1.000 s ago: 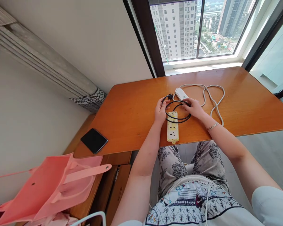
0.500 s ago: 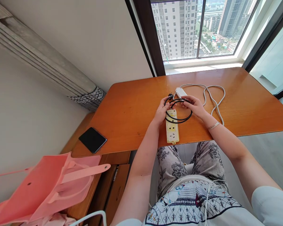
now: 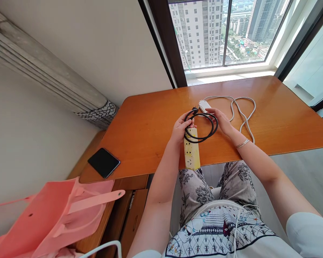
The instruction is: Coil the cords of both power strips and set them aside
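lower left of the frame: a pink bag (image 3: 56,215) and, beyond it, a black phone (image 3: 103,163) lying flat on wood. centre: a yellow power strip (image 3: 191,154) at the near edge of the counter (image 3: 145,129), its far end gripped by the left hand (image 3: 181,128), whose curled fingers also hold a coiled black cord (image 3: 211,129) that the right hand (image 3: 223,120) pinches at its right side. just above: a white plug block (image 3: 204,104) with a pale cable (image 3: 242,111) looped toward the right.

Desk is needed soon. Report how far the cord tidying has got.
Done: the black cord is gathered into loops. In hand: the left hand and right hand grip that coil over the yellow power strip. Left: no tie shows on the coil, and the white power strip has its pale cord lying loose on the table.
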Demonstrator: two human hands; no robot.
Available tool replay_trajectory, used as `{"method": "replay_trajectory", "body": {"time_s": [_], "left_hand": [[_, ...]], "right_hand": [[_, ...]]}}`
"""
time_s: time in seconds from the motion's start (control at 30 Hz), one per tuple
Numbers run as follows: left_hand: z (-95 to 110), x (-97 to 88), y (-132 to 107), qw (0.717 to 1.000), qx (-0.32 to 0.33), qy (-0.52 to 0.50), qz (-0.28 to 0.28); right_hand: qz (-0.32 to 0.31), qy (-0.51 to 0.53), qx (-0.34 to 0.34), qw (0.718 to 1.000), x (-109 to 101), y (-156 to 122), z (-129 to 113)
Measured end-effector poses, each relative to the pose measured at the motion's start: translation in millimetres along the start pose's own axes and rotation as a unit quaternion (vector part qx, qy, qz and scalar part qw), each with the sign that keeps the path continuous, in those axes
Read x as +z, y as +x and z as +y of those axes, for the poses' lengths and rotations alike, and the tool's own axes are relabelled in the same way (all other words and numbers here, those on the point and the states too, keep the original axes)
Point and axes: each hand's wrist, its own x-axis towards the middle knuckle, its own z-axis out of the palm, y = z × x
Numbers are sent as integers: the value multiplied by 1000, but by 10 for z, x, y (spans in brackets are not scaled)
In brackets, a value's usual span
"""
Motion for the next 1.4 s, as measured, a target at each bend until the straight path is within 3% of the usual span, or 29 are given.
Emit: {"method": "replay_trajectory", "body": {"time_s": [0.1, 0.2, 0.37, 0.53, 0.67, 0.83, 1.0, 1.13, 1.4], "left_hand": [[102, 17, -44, 999, -15, -45, -14], [185, 24, -95, 996, -40, -73, -34], [241, 73, -185, 988, -93, -69, -99], [250, 106, -182, 989, -97, -66, -86], [196, 78, -121, 994, -91, -39, -46], [21, 6, -17, 998, -48, 28, 17], [-92, -29, 34, 997, -22, 61, 50], [-108, -19, 43, 995, -27, 79, 60], [-91, 8, 59, 996, -40, 50, 62]], "right_hand": [[8, -105, -56, 993, -1, 6, 11], [-25, -222, -93, 970, 28, 7, -6], [-53, -349, -66, 933, 81, 18, -94], [8, -397, -68, 915, 6, -24, -214], [23, -306, -40, 951, -53, -69, -190], [-48, -75, 25, 996, -70, -6, -66], [-87, 92, 134, 983, -130, 41, -105], [-115, 162, 208, 958, -157, 28, -151], [-116, 214, 202, 949, -133, -6, -80]]}}
